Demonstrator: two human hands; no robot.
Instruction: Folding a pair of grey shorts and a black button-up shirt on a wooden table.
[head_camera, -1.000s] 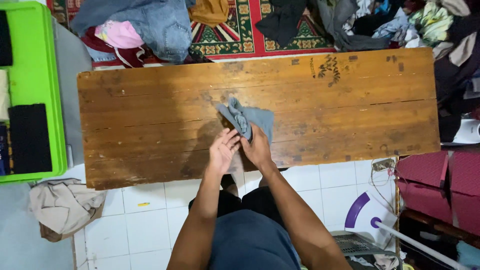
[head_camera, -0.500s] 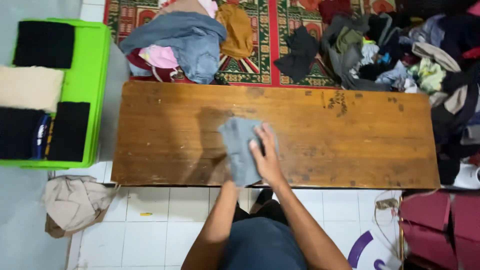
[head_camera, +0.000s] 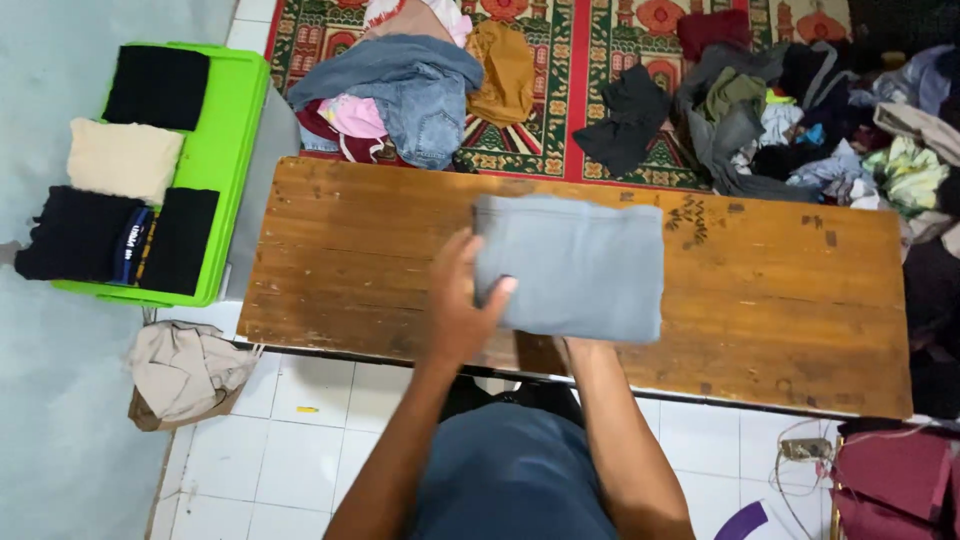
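Gripping grey cloth (head_camera: 575, 265) w/ left hand (head_camera: 462, 305) fingers; right hand hidden beneath, grip unclear.

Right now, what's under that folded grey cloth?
Under the folded grey cloth lies the wooden table. The left hand grips its left edge. The right hand is covered by the cloth; only its forearm shows.

A worn wooden table (head_camera: 780, 300) stands on white floor tiles (head_camera: 300, 460), its far edge against a red patterned carpet (head_camera: 560, 60) heaped with loose clothes (head_camera: 800, 110). At left, a green plastic lid (head_camera: 215, 180) carries folded garments; beige cloth (head_camera: 185, 370) lies below.
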